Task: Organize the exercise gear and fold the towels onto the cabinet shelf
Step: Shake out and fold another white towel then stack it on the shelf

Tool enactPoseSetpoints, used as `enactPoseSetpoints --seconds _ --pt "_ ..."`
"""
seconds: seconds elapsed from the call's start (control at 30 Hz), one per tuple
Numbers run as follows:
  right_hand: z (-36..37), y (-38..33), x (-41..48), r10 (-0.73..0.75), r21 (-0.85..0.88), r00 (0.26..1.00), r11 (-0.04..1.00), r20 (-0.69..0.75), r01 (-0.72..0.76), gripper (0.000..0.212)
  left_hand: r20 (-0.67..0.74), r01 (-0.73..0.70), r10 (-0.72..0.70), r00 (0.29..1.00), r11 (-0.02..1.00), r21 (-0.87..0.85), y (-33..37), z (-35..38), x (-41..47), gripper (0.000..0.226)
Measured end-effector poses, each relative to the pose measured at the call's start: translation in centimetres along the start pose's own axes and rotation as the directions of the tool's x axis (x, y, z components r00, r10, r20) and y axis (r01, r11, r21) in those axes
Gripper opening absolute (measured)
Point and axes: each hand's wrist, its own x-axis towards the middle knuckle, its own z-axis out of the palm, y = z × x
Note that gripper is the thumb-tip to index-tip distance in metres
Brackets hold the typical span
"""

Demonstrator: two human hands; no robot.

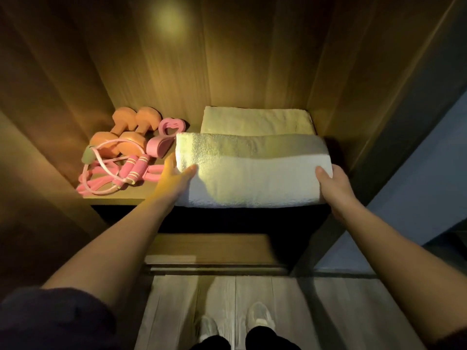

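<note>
A lit wooden cabinet shelf (113,200) carries exercise gear on its left side: two pink dumbbells (126,130), a pink jump rope (134,170) and a pink resistance band (171,125). On its right side the person's left grip (177,173) and right grip (333,188) each clasp one end of the front towel (252,178), thumbs on top, at the shelf's front edge. The back towel (255,121) lies folded just behind.
</note>
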Motion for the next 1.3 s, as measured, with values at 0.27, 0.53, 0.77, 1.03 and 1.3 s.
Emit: enactPoseSetpoints --seconds 0.27,0.53,0.77,1.03,1.3 --pt "1.1 2.8 3.1 0.112 -0.111 0.994 0.987 -0.008 -0.112 0.046 -0.102 0.149 -0.128 0.987 0.96 0.235 -2.5 1.9 3.8 0.062" --pt "1.5 2.0 -0.6 -0.445 -0.729 0.819 0.413 0.362 0.546 0.08 0.468 -0.548 0.41 0.783 0.099 0.83 -1.4 1.9 -1.3 0.092" --pt "4.3 1.8 -0.1 -0.333 -0.793 0.756 0.038 0.564 0.608 0.1 0.499 -0.467 0.286 0.818 -0.175 0.867 -2.5 4.0 -1.0 0.098" --pt "4.2 2.1 2.0 -0.316 -0.883 0.85 0.072 0.421 0.464 0.086 0.494 -0.462 0.274 0.825 -0.175 0.87 -3.0 6.9 1.5 0.08" --pt "3.6 0.2 1.8 -0.141 -0.851 0.879 0.218 0.456 0.477 0.075 0.556 -0.555 0.301 0.775 -0.097 0.826 -0.4 6.0 1.2 0.069"
